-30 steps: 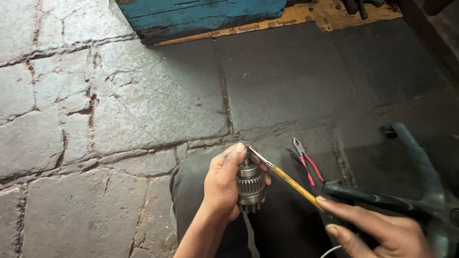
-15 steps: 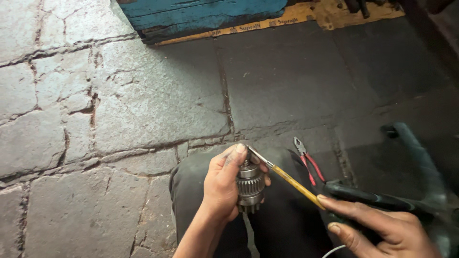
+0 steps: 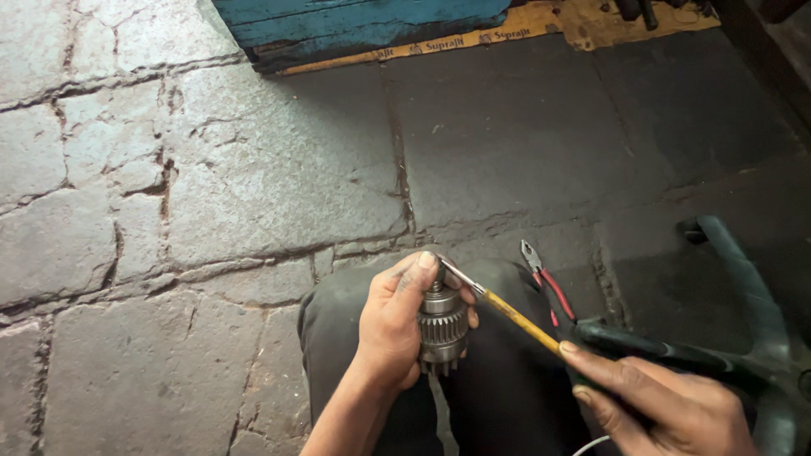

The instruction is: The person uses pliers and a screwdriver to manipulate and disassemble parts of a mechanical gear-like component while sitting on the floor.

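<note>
My left hand [image 3: 390,325] grips a grey metal gear part [image 3: 442,324] with toothed rings, held upright over my knee in dark trousers [image 3: 498,397]. The thumb rests on the part's top end. My right hand [image 3: 655,405] holds a screwdriver with a yellow shaft [image 3: 514,316]. Its metal tip touches the top of the gear part beside my left thumb.
Pliers with red handles [image 3: 545,283] lie on the stone floor [image 3: 211,194] just right of my knee. A dark green curved pedal-like piece [image 3: 743,287] sits at the right. A blue wooden plank [image 3: 363,21] and yellow board [image 3: 541,21] lie at the top.
</note>
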